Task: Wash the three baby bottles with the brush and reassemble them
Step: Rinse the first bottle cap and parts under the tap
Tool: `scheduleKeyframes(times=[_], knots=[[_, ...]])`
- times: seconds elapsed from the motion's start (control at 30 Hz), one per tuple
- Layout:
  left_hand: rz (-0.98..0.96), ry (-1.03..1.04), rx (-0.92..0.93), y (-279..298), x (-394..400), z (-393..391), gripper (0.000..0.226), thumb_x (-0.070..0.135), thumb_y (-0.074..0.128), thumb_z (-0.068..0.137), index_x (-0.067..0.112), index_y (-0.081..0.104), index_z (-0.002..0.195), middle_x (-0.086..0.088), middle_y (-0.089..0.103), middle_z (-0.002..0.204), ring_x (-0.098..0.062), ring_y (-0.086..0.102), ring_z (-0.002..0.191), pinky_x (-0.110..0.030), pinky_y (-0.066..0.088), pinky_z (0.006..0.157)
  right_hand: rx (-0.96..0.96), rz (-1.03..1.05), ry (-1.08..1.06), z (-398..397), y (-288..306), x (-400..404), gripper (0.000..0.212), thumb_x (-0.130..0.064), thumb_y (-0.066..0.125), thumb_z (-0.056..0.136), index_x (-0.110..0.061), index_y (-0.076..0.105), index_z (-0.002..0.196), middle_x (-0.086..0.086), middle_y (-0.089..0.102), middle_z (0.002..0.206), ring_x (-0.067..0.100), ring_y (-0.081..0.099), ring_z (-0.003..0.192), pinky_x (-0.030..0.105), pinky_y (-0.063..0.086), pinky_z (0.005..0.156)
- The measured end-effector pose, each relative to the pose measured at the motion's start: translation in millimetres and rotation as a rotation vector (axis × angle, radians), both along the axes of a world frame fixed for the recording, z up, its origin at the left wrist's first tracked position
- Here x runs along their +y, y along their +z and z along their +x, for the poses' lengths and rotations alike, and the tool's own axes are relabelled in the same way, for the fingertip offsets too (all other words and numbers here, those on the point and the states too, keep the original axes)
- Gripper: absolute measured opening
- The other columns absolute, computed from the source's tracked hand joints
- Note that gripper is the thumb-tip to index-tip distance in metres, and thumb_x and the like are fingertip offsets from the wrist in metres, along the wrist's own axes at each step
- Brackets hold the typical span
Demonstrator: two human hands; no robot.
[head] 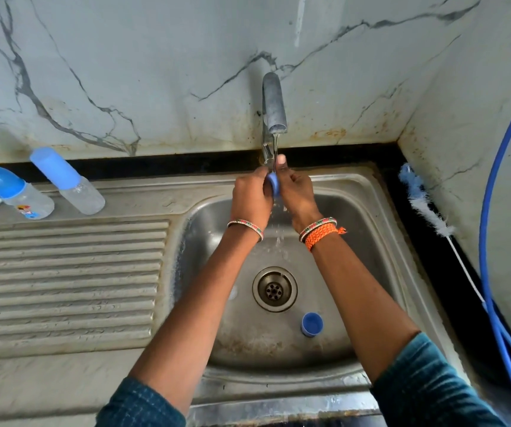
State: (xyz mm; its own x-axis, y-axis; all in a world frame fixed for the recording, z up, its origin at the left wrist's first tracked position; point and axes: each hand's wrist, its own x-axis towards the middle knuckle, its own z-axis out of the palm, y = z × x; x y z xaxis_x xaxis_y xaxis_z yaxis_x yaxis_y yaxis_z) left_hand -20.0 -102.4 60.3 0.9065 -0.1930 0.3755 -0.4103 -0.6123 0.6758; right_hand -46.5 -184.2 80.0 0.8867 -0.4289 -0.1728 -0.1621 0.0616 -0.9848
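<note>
Both hands, left hand [251, 192] and right hand [298, 191], pinch a small blue plastic ring [273, 184], probably a bottle collar, under the steel tap [274, 103] at frame centre.

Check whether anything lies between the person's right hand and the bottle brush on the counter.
Nothing visible does. The brush lies on the dark counter strip right of the sink, and only bare rim separates it from the right hand, which pinches a blue part.
</note>
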Motion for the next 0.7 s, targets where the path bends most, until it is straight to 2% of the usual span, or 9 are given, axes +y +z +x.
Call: scheduleKeyframes(times=[0.1,0.2,0.27,0.33,0.43,0.53,0.57,0.63,0.7], knots=[[-0.062,0.044,0.122,3,2,3,0.015,0.003,0.054,0.082,-0.001,0.066,0.074,-0.020,0.066,0.070,-0.032,0.062,0.066,-0.030,0.045,0.053,-0.056,0.036,0.130,-5,-1,0,0.039,-0.033,0.041,0.102,-0.005,0.058,0.082,0.006,0.055,0.070,0.006,0.052,0.056,0.013,0.041,0.052],[-0.137,0.071,0.388,12,4,10,0.017,0.005,0.057,0.085,-0.005,0.070,0.080,-0.016,0.068,0.074,-0.025,0.067,0.071,-0.024,0.054,0.054,-0.097,0.132,0.186,-13,-2,-1,0.023,-0.021,0.048,0.099,-0.002,0.059,0.093,0.004,0.061,0.078,-0.001,0.060,0.056,0.017,0.047,0.051],[-0.391,0.019,0.748,21,1,5,0.015,0.000,0.052,0.090,-0.007,0.066,0.091,-0.022,0.067,0.090,-0.028,0.066,0.071,-0.024,0.056,0.054,-0.034,0.132,0.046,-10,-2,0,0.026,-0.026,0.056,0.095,-0.002,0.059,0.086,0.006,0.062,0.074,0.006,0.061,0.058,0.020,0.050,0.051],[-0.726,-0.050,1.056,31,-1,-6,0.014,0.002,0.045,0.095,-0.002,0.059,0.095,-0.022,0.062,0.092,-0.024,0.062,0.069,-0.024,0.055,0.053,0.038,0.049,-0.071,-1,-6,-1,0.033,-0.035,0.060,0.092,-0.007,0.056,0.073,0.010,0.059,0.071,0.016,0.057,0.065,0.026,0.050,0.059],[-1.001,-0.088,1.129,28,3,-10,0.021,0.019,0.044,0.099,0.003,0.056,0.103,-0.015,0.062,0.086,-0.020,0.061,0.075,-0.025,0.056,0.058,-0.003,-0.109,-0.044,0,-11,-2,0.036,-0.034,0.057,0.094,-0.004,0.062,0.076,0.016,0.063,0.075,0.020,0.058,0.069,0.034,0.050,0.067],[-1.062,-0.131,1.096,20,18,5,0.029,0.011,0.045,0.098,-0.004,0.051,0.122,-0.017,0.061,0.092,-0.022,0.063,0.077,-0.025,0.057,0.065,-0.117,-0.209,0.163,-12,-14,-7,0.016,-0.006,0.057,0.092,-0.006,0.068,0.104,0.006,0.066,0.095,0.008,0.060,0.083,0.016,0.049,0.070],[-1.033,-0.172,1.121,19,24,11,0.027,0.007,0.042,0.098,-0.005,0.050,0.122,-0.018,0.061,0.095,-0.023,0.064,0.079,-0.026,0.057,0.068,-0.125,-0.264,0.228,-15,-17,-13,0.028,0.003,0.058,0.087,-0.010,0.068,0.109,0.005,0.064,0.104,0.008,0.058,0.092,0.014,0.049,0.074],[-0.947,-0.286,1.192,21,36,19,0.022,0.001,0.038,0.098,-0.004,0.053,0.112,-0.019,0.062,0.101,-0.026,0.065,0.087,-0.031,0.057,0.074,-0.081,-0.463,0.334,-18,-23,-30,0.049,0.010,0.058,0.077,-0.022,0.067,0.113,0.002,0.055,0.122,0.020,0.048,0.114,0.031,0.049,0.092],[-0.876,-0.383,1.251,24,44,23,0.022,-0.003,0.035,0.097,-0.003,0.055,0.107,-0.019,0.066,0.099,-0.029,0.069,0.087,-0.034,0.059,0.075,-0.020,-0.775,0.452,-19,-16,-48,0.061,0.011,0.056,0.072,-0.033,0.066,0.114,0.000,0.043,0.138,0.027,0.033,0.128,0.048,0.035,0.104]])
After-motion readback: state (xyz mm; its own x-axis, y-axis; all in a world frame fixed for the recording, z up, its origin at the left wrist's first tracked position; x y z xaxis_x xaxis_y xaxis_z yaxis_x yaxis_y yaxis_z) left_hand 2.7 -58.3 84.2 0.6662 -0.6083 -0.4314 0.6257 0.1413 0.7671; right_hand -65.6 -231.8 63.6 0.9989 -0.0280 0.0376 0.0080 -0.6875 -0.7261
